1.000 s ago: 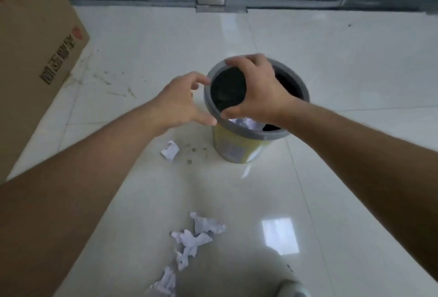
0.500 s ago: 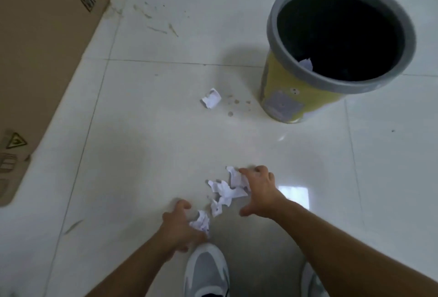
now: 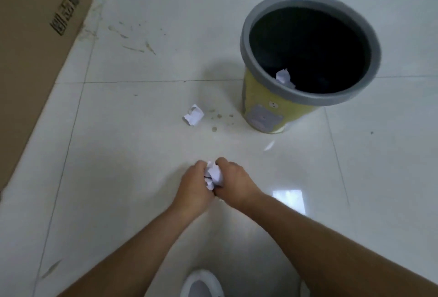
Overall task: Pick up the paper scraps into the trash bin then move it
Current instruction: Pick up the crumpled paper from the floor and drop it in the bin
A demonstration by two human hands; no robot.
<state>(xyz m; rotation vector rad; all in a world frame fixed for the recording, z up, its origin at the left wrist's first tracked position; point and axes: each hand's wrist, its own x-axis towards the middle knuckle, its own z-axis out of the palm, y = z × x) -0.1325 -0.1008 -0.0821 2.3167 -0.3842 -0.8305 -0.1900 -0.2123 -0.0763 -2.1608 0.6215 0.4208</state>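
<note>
A yellow trash bin with a grey rim stands upright on the white tiled floor at the upper right; one paper scrap shows inside it near the rim. My left hand and my right hand are pressed together low over the floor, in front of the bin, both closed around a bunch of crumpled white paper scraps. Another single paper scrap lies on the floor to the left of the bin, apart from both hands.
A large brown cardboard box fills the upper left. Dirt marks and small stains dot the tiles between box and bin. A grey-and-white shoe shows at the bottom edge.
A second ago both hands were at the bin's rim. They dropped to the floor scraps, then came together and gathered the loose pieces into one bunch held between them.
</note>
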